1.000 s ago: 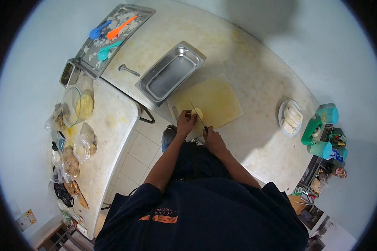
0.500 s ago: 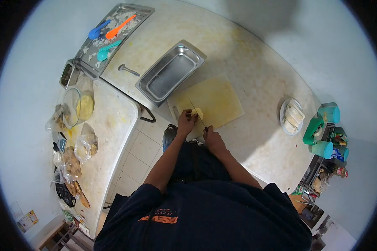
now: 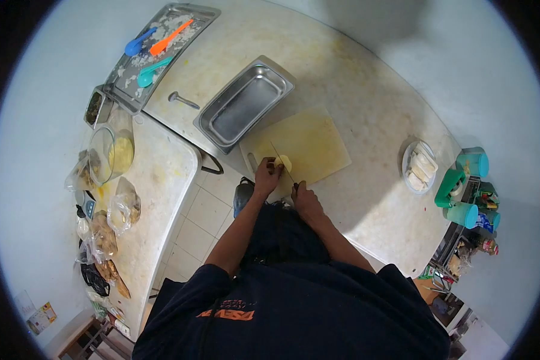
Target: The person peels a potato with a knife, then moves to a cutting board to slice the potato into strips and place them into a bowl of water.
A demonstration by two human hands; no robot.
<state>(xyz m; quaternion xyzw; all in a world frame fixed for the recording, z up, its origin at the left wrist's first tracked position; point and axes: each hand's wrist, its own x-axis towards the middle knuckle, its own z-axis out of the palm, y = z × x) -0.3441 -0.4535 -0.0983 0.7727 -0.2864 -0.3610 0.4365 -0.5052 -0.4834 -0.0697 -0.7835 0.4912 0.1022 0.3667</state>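
On a yellowish cutting board [image 3: 315,144] lies a pale yellow round piece of food [image 3: 286,162], and the fingers of my left hand [image 3: 269,174] are closed on its left side. My right hand [image 3: 306,200] is wrapped round the dark handle of a knife. The thin knife blade [image 3: 276,150] points up and left across the board, beside the fingers of my left hand and over or against the food. Whether the blade has cut into it is too small to tell.
An empty metal pan [image 3: 244,105] touches the board's upper left side. A metal utensil [image 3: 183,100] and a tray [image 3: 133,102] with white bits and coloured spoons lie farther left. At right are a plate of white pieces [image 3: 420,167] and turquoise-lidded jars [image 3: 463,214]. Bags and a glass bowl [image 3: 102,154] occupy the left table.
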